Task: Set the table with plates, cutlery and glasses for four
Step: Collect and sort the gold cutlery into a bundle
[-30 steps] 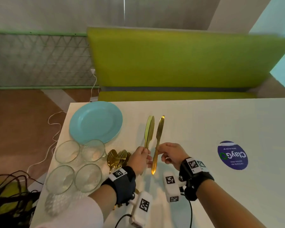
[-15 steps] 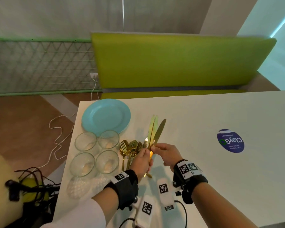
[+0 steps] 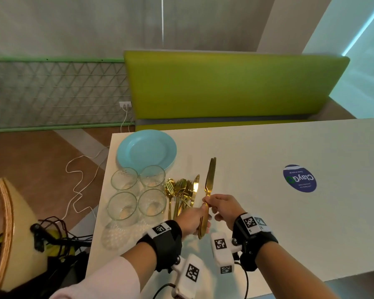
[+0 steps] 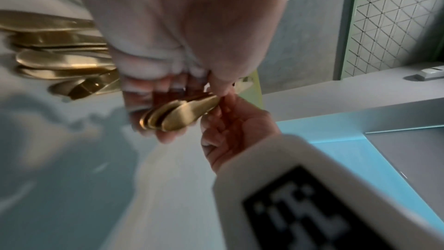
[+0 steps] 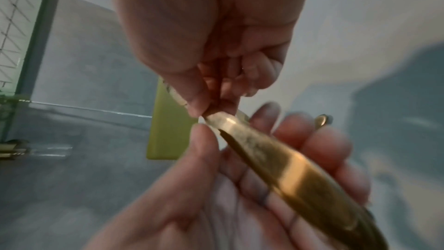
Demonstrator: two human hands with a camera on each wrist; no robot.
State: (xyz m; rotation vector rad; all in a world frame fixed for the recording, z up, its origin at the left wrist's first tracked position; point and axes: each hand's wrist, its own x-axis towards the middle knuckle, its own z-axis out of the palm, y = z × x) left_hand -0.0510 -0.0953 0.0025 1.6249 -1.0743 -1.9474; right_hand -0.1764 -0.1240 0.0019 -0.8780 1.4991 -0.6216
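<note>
Knives (image 3: 209, 180) that we held apart a second ago now stack together in our left hand (image 3: 192, 220); our right hand (image 3: 224, 207) pinches them; upright above the table's (image 3: 268, 223) near-left; places remain unset.

Both hands' fingers (image 3: 205, 200) pinch together, wrists raised.

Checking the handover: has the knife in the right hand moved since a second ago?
Yes. The right hand has brought its knife leftward against those in the left hand, nearer the glasses.
</note>
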